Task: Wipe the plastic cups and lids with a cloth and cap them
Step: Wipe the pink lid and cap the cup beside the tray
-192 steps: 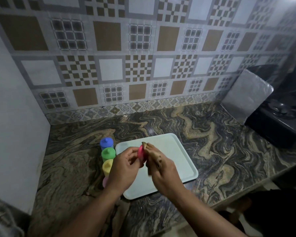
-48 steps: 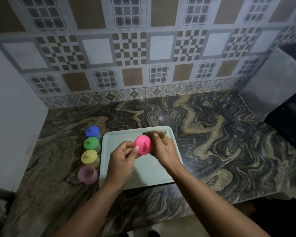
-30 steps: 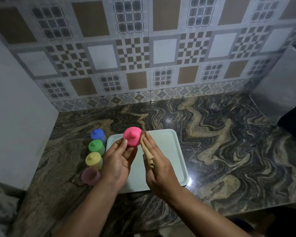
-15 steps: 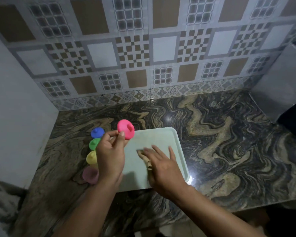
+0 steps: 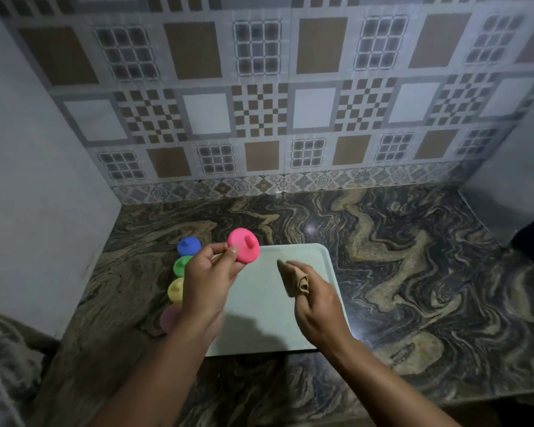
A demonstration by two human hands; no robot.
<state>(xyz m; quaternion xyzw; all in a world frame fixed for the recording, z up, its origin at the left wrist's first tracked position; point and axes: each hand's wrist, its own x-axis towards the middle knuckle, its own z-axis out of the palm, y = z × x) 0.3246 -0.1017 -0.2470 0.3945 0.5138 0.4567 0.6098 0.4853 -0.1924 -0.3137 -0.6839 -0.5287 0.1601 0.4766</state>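
Both hands are hovering over the tray (image 5: pixel 305 334); the left hand (image 5: pixel 207 291) is pinching the pink lid (image 5: pixel 244 245) by its edge between thumb and fingertips, holding it up above the tray's far left corner with its small knob facing the camera; the right hand (image 5: pixel 318 306) is gripping the cloth (image 5: pixel 295 277), a folded tan wad, which is sticking up out of the curled fingers, just right of the lid and apart from it.

Everything is sitting on a dark marble counter (image 5: pixel 398 272) with swirling tan veins; a patterned tile wall (image 5: pixel 259 103) is rising behind it, in brown, white and grey squares, with a narrow floral border running along its foot; a plain pale wall (image 5: pixel 37 180) is closing the left side; a grey panel (image 5: pixel 512 192) is leaning at the far right edge.

One tray is lying flat, pale green and rectangular; four cups are standing in a single row along its left side, on the counter, running from far to near: a blue cup (image 5: pixel 188 245), a green cup (image 5: pixel 182 266), a yellow cup (image 5: pixel 175 291) and a pink cup (image 5: pixel 167 317); the first three are wearing lids of their own colours; the pink cup is partly hidden behind the left wrist, so whether it is capped I cannot tell; one loose lid and one cloth are showing.
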